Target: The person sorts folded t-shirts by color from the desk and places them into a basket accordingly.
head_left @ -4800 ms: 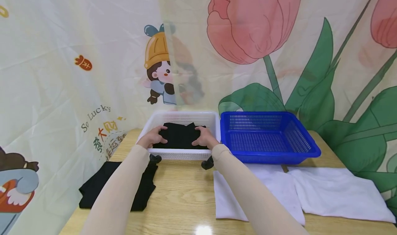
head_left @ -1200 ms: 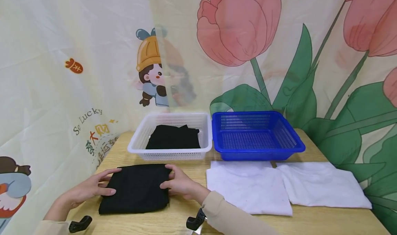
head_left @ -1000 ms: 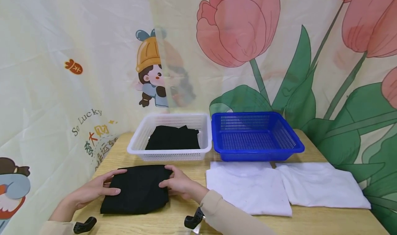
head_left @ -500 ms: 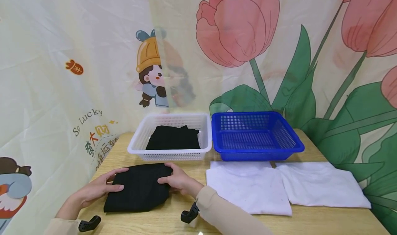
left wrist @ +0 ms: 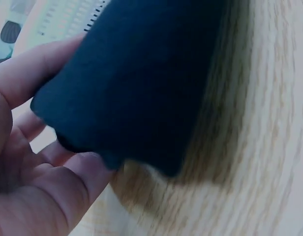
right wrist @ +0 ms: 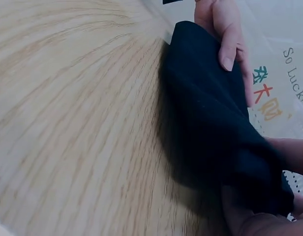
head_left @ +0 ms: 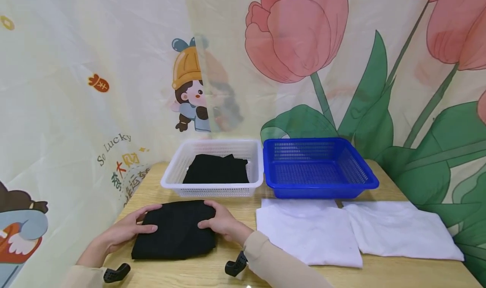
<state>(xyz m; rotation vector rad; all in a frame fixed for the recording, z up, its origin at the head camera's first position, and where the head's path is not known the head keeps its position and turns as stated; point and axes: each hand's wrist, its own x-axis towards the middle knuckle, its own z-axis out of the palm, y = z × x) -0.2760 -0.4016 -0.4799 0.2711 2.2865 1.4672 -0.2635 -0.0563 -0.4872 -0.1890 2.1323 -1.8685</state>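
Note:
A folded black garment (head_left: 174, 231) lies at the left front of the wooden table, held from both sides. My left hand (head_left: 127, 229) grips its left edge, thumb on top. On the opposite edge, my right hand (head_left: 224, 222) pinches the cloth with the thumb over it. In the left wrist view the garment (left wrist: 136, 83) hangs between thumb and fingers, slightly raised along its edge. The right wrist view has the cloth (right wrist: 210, 108) bending into the right hand's grasp, its underside in shadow. Behind it, another black folded garment (head_left: 216, 169) lies in a white basket (head_left: 212, 191).
A blue basket (head_left: 322, 191) stands against the white one at the back right. Two white folded garments, one (head_left: 307, 233) nearer the middle and another (head_left: 402, 231) further right, lie in front of it. A printed curtain (head_left: 133, 68) hangs behind the table (head_left: 182, 273).
Both hands have left the white basket, where the other black garment stays, and come to the front black one. Lately that garment has shifted slightly right, with the left hand further over it.

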